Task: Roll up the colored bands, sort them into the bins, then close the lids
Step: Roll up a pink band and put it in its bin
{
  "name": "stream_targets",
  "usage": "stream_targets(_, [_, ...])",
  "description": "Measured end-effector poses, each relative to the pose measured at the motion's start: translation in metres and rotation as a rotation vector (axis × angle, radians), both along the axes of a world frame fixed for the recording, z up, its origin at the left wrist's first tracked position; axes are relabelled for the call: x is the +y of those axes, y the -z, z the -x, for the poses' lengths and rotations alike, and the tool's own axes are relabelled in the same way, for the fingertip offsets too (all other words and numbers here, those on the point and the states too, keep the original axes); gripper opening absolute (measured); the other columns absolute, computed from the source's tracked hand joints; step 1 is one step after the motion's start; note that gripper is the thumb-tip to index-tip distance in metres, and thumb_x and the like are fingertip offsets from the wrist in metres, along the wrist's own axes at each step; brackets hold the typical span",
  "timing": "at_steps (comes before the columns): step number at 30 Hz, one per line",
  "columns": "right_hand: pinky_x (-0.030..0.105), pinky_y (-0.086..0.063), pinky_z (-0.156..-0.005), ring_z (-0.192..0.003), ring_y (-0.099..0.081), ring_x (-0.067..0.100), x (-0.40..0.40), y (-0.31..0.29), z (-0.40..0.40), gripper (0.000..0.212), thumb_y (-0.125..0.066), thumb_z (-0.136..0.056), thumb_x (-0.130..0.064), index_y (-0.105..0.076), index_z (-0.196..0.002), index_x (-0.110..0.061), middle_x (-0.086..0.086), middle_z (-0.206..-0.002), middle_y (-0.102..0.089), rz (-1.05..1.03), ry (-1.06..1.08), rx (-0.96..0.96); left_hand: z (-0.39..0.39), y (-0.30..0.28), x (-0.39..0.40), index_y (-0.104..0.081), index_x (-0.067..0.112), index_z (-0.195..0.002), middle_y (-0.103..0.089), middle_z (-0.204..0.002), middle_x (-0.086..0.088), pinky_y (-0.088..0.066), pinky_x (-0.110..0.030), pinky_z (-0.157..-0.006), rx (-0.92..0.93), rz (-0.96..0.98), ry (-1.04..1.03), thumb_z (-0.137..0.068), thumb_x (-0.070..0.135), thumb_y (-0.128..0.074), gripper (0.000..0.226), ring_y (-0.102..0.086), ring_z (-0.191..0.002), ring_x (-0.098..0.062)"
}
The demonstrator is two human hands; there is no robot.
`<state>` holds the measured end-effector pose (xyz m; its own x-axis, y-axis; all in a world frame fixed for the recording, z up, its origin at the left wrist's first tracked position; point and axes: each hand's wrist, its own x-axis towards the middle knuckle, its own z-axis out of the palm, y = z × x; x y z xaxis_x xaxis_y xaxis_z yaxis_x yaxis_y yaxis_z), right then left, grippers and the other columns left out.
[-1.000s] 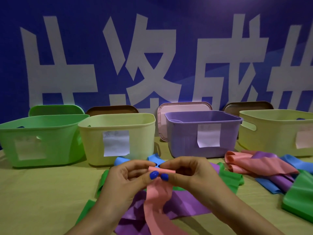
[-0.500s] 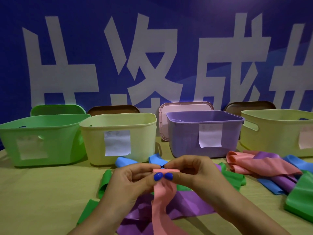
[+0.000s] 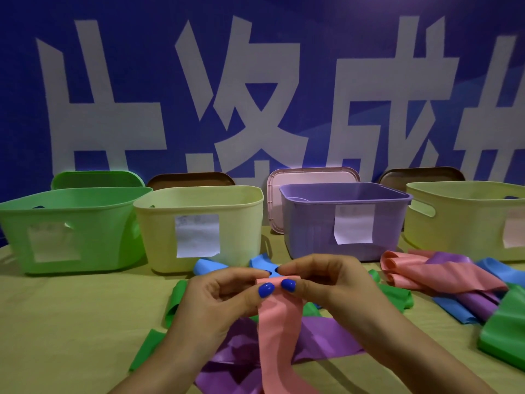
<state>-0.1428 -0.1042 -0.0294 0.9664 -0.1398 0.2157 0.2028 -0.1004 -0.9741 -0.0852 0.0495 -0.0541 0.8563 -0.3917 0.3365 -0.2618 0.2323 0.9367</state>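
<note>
Both hands (image 3: 218,297) pinching pink band (image 3: 277,322) end

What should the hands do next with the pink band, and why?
Probably keep rolling it. Both hands, left hand and right hand, pinch only the top end of the pink band, where a small roll has begun. Most of it hangs loose below, so it is not ready for a bin.

Pink band (image 3: 277,331), top end rolled, hangs before four open bins (image 3: 199,223).
</note>
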Motion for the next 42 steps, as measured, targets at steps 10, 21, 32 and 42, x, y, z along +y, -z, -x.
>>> stream_targets(10, [0.008, -0.041, -0.054, -0.059, -0.059, -0.003, -0.0024, 0.0033, -0.0029, 0.012, -0.067, -0.081, -0.004, -0.073, -0.09, -0.007, -0.002, -0.07, -0.072, 0.015, -0.031, 0.057, -0.0019, 0.0008, 0.0, -0.078, 0.018, -0.077, -0.075, -0.078, -0.011, -0.057, -0.022, -0.066, -0.082, -0.004, -0.095, -0.05, 0.01, -0.075, 0.028, -0.071, -0.069, -0.014])
stream_targets(21, [0.005, -0.04, -0.048, -0.054, -0.061, -0.002, -0.0041, 0.0007, -0.0008, 0.013, -0.065, -0.079, 0.005, -0.071, -0.089, 0.0, -0.001, -0.063, -0.07, -0.047, -0.046, 0.045, -0.0022, 0.0005, 0.0011, -0.077, 0.013, -0.074, -0.073, -0.078, -0.019, -0.055, -0.023, -0.055, 0.093, 0.005, 0.03, -0.057, 0.009, -0.079, 0.017, -0.07, -0.066, -0.022])
stream_targets(32, [0.022, -0.051, -0.061, -0.066, -0.06, 0.017, -0.0035, 0.0045, -0.005, 0.022, -0.07, -0.063, -0.018, -0.073, -0.079, -0.004, 0.016, -0.076, -0.07, -0.068, -0.072, 0.069, -0.0033, 0.0008, 0.003, -0.077, 0.011, -0.071, -0.073, -0.076, -0.018, -0.054, -0.021, -0.056, 0.045, -0.001, -0.006, -0.052, 0.01, -0.09, 0.023, -0.07, -0.066, -0.019])
stream_targets(42, [0.024, -0.05, -0.056, -0.059, -0.061, 0.02, -0.0039, 0.0071, -0.0075, 0.031, -0.072, -0.068, 0.006, -0.062, -0.095, -0.006, 0.016, -0.07, -0.066, -0.225, 0.008, 0.058, -0.0032, -0.0001, 0.0009, -0.077, 0.012, -0.067, -0.073, -0.072, -0.014, -0.053, -0.02, -0.053, 0.055, 0.032, -0.004, -0.051, 0.008, -0.072, 0.017, -0.069, -0.062, -0.016])
